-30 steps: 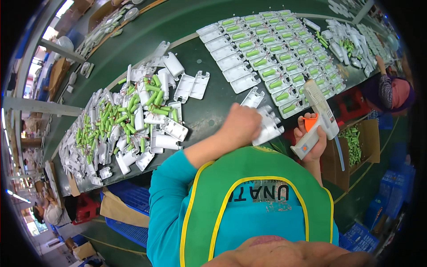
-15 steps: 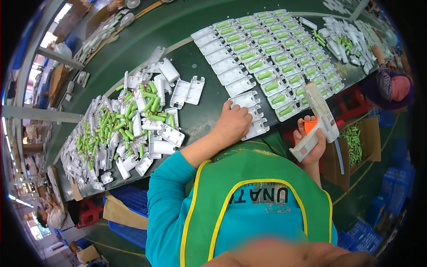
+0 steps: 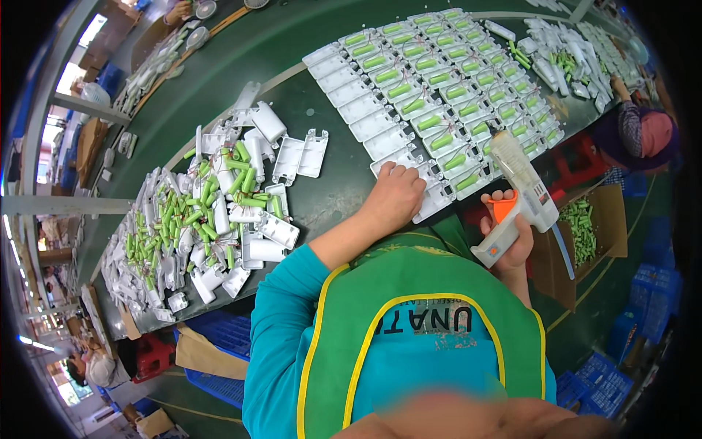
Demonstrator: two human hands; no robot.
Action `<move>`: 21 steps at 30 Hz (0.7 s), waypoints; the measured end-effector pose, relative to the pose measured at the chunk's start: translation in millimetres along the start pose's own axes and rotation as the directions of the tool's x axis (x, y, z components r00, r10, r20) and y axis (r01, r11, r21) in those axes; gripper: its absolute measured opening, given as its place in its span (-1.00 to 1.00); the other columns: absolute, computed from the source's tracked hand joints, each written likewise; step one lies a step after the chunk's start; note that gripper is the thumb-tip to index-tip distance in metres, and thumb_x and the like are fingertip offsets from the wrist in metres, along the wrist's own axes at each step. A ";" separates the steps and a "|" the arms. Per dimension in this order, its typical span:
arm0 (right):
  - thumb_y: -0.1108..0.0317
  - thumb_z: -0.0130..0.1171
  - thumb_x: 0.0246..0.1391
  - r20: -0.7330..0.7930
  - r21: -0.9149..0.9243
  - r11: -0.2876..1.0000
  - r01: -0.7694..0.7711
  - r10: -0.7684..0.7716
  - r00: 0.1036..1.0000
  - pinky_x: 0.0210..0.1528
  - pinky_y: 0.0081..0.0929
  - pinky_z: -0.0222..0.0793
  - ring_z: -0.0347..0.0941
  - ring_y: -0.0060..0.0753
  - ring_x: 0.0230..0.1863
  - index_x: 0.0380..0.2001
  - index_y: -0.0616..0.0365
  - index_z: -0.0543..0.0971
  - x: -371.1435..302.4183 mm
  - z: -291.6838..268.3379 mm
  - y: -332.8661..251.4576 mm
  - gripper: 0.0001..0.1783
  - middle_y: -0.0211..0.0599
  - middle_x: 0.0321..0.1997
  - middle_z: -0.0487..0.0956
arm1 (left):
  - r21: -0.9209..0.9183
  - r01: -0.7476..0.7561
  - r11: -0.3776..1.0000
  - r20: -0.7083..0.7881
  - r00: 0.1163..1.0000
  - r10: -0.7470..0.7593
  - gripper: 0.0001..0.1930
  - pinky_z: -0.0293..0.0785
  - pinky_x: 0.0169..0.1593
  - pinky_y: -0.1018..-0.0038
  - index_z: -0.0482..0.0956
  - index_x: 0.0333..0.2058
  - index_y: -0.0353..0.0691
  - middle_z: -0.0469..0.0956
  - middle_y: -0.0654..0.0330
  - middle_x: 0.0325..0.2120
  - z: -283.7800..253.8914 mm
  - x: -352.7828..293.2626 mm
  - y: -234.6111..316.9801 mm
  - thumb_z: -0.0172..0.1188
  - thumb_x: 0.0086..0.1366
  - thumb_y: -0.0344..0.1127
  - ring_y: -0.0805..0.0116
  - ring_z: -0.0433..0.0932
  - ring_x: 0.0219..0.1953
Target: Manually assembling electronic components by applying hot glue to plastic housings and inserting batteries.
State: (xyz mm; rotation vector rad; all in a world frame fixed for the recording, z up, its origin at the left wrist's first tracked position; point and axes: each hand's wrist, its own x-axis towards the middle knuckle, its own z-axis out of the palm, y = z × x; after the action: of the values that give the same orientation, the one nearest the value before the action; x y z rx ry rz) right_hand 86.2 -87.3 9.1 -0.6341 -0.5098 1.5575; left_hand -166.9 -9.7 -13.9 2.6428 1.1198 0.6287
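Note:
My left hand lies with curled fingers on the edge of a few white plastic shells at the near end of a column of empty shells. Its fingertips are partly hidden, but it grips the shell's edge. My right hand is wrapped round a white hot glue gun with an orange trigger, its fingers at the trigger. The gun's nozzle end points up, over the near right part of the rows. To the right of the empty column, several columns of shells each hold a green battery cell with thin wires.
A heap of white shells and green cells covers the table's left side. Two shells lie beside it. Below the table's right edge stands a carton of green cells. Another person works at the far right, near another heap.
My left hand has moved slightly right, and the shells under it have slid right against the filled column. The glue gun stays in my right hand, tilted a little differently. The view has shifted slightly.

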 end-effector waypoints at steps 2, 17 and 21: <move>0.19 0.08 0.06 0.016 -0.008 1.000 -0.010 0.010 1.000 -0.32 -0.39 0.48 0.31 -0.15 0.21 0.05 0.14 0.33 1.0 1.7 -0.7 -0.50 -0.20 0.06 0.43 | 0.003 0.006 1.000 0.030 1.000 -0.006 -0.79 0.24 0.01 0.23 0.49 -0.34 -0.17 0.43 0.18 -0.33 -0.3 -0.3 -0.3 0.27 0.04 -0.29 0.17 0.43 -0.20; 0.19 0.08 0.04 0.094 -0.207 0.978 0.004 0.016 0.995 -0.45 -0.48 0.56 0.33 -0.04 0.21 0.04 0.27 0.35 16.5 14.0 -23.8 -0.47 0.02 0.04 0.44 | -0.482 0.293 0.826 -0.238 0.863 -0.445 -0.73 0.40 -0.08 0.31 0.49 -0.20 -0.21 0.40 0.05 -0.16 -5.3 -25.7 -12.5 0.17 0.07 -0.51 0.07 0.42 -0.13; 0.16 0.07 0.03 0.144 -0.267 0.964 -0.016 0.056 0.988 -0.49 -0.50 0.57 0.34 -0.02 0.20 0.03 0.31 0.35 29.9 29.6 -35.6 -0.44 0.07 0.02 0.45 | -0.473 0.252 0.844 -0.249 0.881 -0.402 -0.75 0.39 -0.05 0.26 0.48 -0.25 -0.21 0.40 0.04 -0.17 -1.5 -21.9 -16.5 0.12 0.05 -0.58 -0.01 0.40 -0.11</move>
State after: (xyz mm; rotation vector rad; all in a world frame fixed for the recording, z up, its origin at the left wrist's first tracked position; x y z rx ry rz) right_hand 92.1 -53.1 51.8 -0.7356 -0.8352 1.5925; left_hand -191.7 -14.0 -24.9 1.9498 1.3086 1.1360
